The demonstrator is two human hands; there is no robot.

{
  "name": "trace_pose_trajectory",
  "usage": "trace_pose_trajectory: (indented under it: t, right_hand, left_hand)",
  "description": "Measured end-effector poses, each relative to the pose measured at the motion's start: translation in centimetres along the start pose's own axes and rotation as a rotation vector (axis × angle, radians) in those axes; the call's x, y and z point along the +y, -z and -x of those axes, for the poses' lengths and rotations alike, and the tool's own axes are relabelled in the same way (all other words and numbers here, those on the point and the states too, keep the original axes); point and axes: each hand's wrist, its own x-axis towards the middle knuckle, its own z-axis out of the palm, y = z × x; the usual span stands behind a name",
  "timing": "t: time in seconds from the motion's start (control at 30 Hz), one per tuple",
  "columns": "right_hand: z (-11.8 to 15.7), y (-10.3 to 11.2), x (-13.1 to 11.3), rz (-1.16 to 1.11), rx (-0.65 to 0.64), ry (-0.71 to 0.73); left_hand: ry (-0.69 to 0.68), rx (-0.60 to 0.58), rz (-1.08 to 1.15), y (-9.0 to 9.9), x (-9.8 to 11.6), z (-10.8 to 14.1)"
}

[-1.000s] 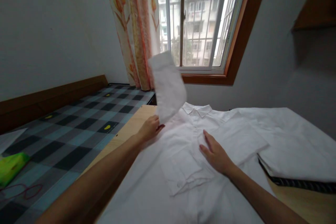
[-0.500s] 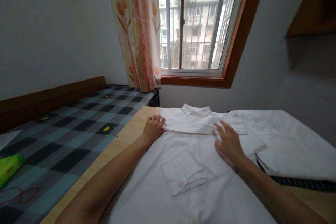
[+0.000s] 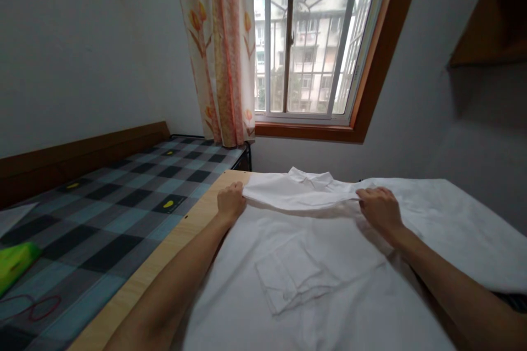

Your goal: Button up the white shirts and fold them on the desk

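A white shirt point(image 3: 329, 318) lies spread over a light wooden board, its collar point(image 3: 310, 177) at the far edge. Across its upper part runs a folded strip of white cloth, pulled between my hands. My left hand point(image 3: 231, 201) pinches the strip's left end above the board. At the right end, my right hand point(image 3: 381, 208) is closed on the same cloth. A sleeve end with a cuff point(image 3: 286, 279) rests on the middle of the shirt. More white cloth point(image 3: 457, 230) is spread out to the right.
The wooden board point(image 3: 197, 230) shows along the left side. Beyond it is a checked bed point(image 3: 123, 214) with a yellow-green item point(image 3: 16, 266) and a thin red cord point(image 3: 45, 307). A curtain point(image 3: 226, 66) and a window are at the back.
My left hand has shifted slightly left. My right hand has moved right and closed on the cloth. The strip is now drawn out between both hands, slightly raised.
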Motion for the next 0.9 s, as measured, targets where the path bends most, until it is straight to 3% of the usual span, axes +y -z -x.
trace_pose_trajectory:
  t: [0.17, 0.27, 0.37, 0.47, 0.67, 0.77, 0.83, 0.9]
  right_hand:
    - [4.3, 7.7, -1.7, -0.260, 0.360, 0.357]
    - [7.9, 9.8, -3.7, -0.340, 0.394, 0.569]
    - [11.0, 9.5, -5.4, -0.369, 0.345, 0.711]
    - [13.5, 8.0, -6.4, -0.420, 0.360, 0.704]
    - [15.6, 6.2, -6.5, -0.529, 0.385, 0.614]
    - [15.7, 6.2, -6.6, -0.545, 0.415, 0.621]
    - [15.6, 6.2, -6.8, -0.562, 0.423, 0.619]
    - [15.6, 6.2, -7.0, -0.580, 0.442, 0.616]
  left_hand:
    - [0.040, -0.026, -0.024, 0.1, -2.4, 0.6]
    - [-0.084, 0.031, -0.058, 0.7, -3.3, 0.9]
    - [-0.208, 0.033, -0.104, 1.2, -3.9, 1.0]
    - [-0.305, -0.092, -0.125, 1.0, -4.6, 0.8]
    - [-0.139, -0.457, -0.059, 2.0, -5.6, -1.8]
    - [-0.108, -0.380, -0.113, 3.3, -4.2, -3.0]
    - [-0.235, -0.274, -0.077, 3.4, -2.0, -2.9]
    - [-0.408, -0.262, 0.004, 2.5, 0.5, -2.2]
